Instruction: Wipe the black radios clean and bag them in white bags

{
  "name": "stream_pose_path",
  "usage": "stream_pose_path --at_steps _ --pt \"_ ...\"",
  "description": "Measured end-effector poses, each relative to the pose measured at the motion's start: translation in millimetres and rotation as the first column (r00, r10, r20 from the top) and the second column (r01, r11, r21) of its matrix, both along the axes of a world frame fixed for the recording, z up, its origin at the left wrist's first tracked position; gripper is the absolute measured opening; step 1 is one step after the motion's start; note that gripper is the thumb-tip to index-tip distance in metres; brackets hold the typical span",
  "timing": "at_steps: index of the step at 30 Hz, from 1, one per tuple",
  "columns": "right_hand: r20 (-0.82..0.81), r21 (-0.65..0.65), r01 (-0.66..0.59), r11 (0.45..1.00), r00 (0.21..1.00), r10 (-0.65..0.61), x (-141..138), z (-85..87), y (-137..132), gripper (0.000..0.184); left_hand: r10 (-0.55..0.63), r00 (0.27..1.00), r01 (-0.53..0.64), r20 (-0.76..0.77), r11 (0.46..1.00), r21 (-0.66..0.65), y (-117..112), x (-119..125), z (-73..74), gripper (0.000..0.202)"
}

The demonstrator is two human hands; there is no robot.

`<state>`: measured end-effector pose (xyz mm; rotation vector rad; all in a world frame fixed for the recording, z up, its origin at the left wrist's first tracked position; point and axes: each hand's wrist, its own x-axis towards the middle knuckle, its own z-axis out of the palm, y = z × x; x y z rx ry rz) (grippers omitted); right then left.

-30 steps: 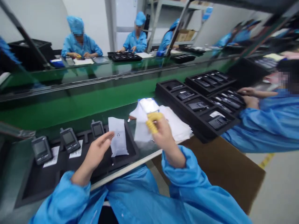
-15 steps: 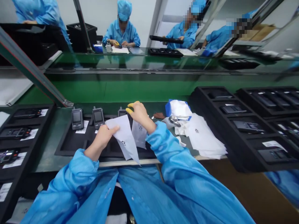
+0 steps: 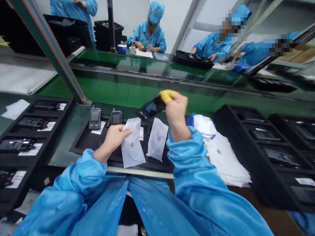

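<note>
One black handheld device (image 3: 152,107), tilted, bluish screen (image 3: 150,108)

The device (image 3: 153,106) is dark, with a bluish-black screen and buttons at its lower end; blur hides finer detail. It tilts button end down, gripped at its upper end by the right hand (image 3: 176,109), raised above the far edge of the tray (image 3: 82,144). The white bag (image 3: 133,154) looks flat and narrow, a dark recycling mark near its middle. The left hand (image 3: 114,139) pinches its upper part over the tray's middle.
</note>
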<state>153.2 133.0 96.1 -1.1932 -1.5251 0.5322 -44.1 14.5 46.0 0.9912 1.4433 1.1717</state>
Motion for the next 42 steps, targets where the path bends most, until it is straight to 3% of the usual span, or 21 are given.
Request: stream_pose_path --at_steps 2,5,8,12,19,25,31,35,42 --pt "-0.231 0.201 -0.001 0.98 0.972 0.048 5 17.7 -6 0.03 -0.045 0.999 0.046 -0.021 0.999 0.011 4 3 5.1 0.028" --pt "-0.316 0.283 -0.036 0.958 0.94 0.129 0 32.5 -21 0.027 -0.099 0.994 0.1 -0.039 0.994 0.031 7 9 15.4 0.027" --pt "-0.319 0.278 -0.041 0.96 0.938 0.133 -7 32.1 -36 0.027 -0.13 0.991 0.13 -0.018 0.99 0.048 5 10 22.6 0.03" --pt "-0.303 0.254 -0.023 0.967 0.948 0.103 -6 25.7 -45 0.03 -0.166 0.986 0.167 -0.018 0.985 0.043 0 3 21.5 0.033" --pt "-0.327 0.219 -0.054 0.974 0.937 0.125 -4 22.3 -42 0.025 -0.238 0.963 0.246 -0.129 0.968 0.054 -3 -3 11.9 0.039" --pt "-0.372 0.184 -0.06 0.981 0.92 0.126 -10 15.4 -34 0.031 -0.283 0.955 0.286 -0.083 0.958 0.028 -2 -1 13.7 0.038" --pt "-0.336 0.221 -0.068 0.973 0.931 0.141 -8 12.6 -27 0.03 -0.19 0.982 0.19 -0.011 0.982 0.012 -2 -3 23.4 0.032" --pt "-0.367 0.231 -0.08 0.97 0.916 0.162 -8 12.1 -27 0.029 -0.214 0.977 0.214 -0.004 0.977 -0.001 -3 -5 27.5 0.031" --pt "-0.403 0.15 -0.105 0.983 0.902 0.158 -12 21.1 -39 0.021 -0.129 0.99 0.134 -0.06 0.986 0.103 -3 -2 20.3 0.035"
